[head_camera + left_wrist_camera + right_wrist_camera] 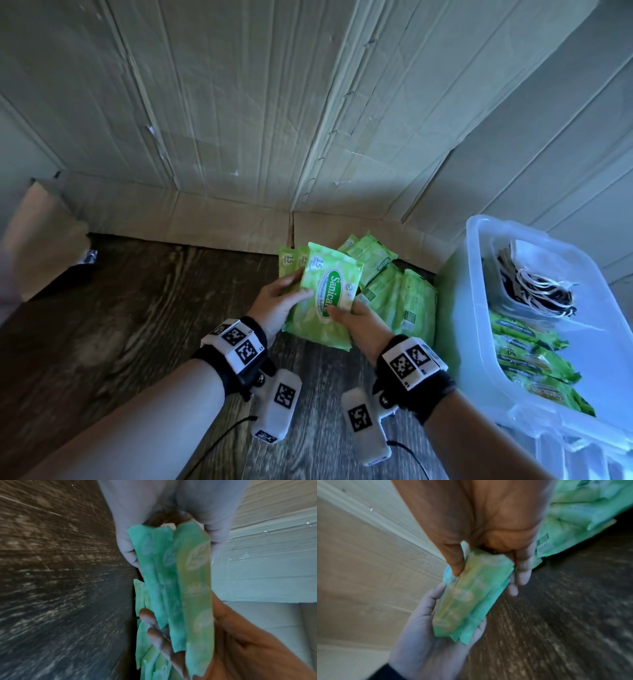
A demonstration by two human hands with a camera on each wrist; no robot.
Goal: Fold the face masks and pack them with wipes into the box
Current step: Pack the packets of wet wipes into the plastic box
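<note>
Hands: both are on the same little stack of wipes packs (320, 294), middle of the head frame, lifted off the desk (137, 308). Looks like three packs bunched together.
Left hand (279, 301): curled round the left edge of the stack, thumb on top, fingers underneath.
Right hand (356, 320): gripping the lower right end, thumb over the label.
Wrist views: blurry, but both show thumb one side, fingers the other, packs sandwiched edge-on.
Long axis: the stack runs from lower left to upper right in the head frame, tilted toward the cardboard wall.
Box (479, 291): clear plastic tub at the right edge of the frame, just beside the right hand, so that hand is clearly the nearer one.
Inside the box: row of wipes packs (534, 359) along the lower part, folded face masks (534, 287) with stringy loops up top.
Loose packs (394, 291): more green ones lying on the desk between stack and box.
My guess: the stack goes rightward over the rim next, probably needs turning to line up with the row.
</note>
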